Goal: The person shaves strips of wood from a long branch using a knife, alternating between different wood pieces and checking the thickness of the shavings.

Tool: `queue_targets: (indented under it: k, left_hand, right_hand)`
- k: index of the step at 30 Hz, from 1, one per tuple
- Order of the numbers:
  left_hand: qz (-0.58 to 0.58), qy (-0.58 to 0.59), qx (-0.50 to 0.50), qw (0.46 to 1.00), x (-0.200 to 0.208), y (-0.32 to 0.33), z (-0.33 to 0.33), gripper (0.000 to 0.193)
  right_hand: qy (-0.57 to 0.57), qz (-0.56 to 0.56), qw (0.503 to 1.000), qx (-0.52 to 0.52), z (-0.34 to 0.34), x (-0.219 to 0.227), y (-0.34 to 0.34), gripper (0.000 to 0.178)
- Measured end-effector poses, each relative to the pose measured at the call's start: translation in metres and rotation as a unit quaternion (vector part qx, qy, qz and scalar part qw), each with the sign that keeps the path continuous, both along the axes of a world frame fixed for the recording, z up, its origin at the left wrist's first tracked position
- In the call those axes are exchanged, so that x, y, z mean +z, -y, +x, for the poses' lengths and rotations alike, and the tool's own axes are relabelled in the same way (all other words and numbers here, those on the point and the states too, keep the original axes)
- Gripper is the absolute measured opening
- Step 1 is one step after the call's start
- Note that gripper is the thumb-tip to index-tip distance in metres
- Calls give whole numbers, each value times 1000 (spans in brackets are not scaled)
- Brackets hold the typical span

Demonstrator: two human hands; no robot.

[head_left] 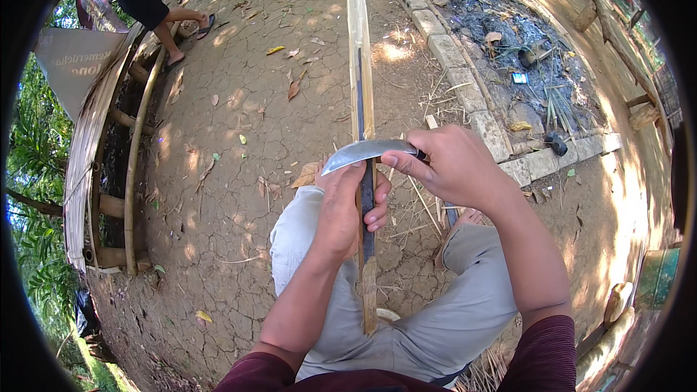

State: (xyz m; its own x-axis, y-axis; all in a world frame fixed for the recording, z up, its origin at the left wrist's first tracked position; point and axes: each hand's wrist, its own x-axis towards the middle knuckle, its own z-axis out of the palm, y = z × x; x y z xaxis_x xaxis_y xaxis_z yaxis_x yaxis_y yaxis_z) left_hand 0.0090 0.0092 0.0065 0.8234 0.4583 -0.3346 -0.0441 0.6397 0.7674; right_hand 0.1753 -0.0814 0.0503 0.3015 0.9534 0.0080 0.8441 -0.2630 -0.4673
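Observation:
A long, pale wooden strip point(359, 22) with a dark band along part of its length runs from my lap away to the far edge of the view. My left hand point(343, 207) is wrapped around it in front of my knees, thumb just below the blade. In my right hand point(456, 165) is a knife point(361, 152) with a curved, shiny blade and a dark handle mostly hidden by the fingers. The blade lies across the strip, just beyond my left hand, its tip pointing left.
At the far right a brick-edged fire pit point(541, 65) holds ash and charred bits. A bamboo bench point(109, 145) stands on the left, with a person's legs point(165, 33) near its far end. Shavings and dry leaves litter the cracked earth point(239, 87).

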Motion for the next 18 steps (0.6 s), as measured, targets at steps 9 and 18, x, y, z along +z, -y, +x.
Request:
queue_targets:
  k: [9,18]
  left_hand:
    - [-60,27,-127,990,-14,6,2,49]
    - [703,38,222,674,-29,56,-14,15]
  right_hand:
    - [-420,60,894,-145,-12,-4,-7,34]
    - [-236,286,905,-206,7,6,18,35]
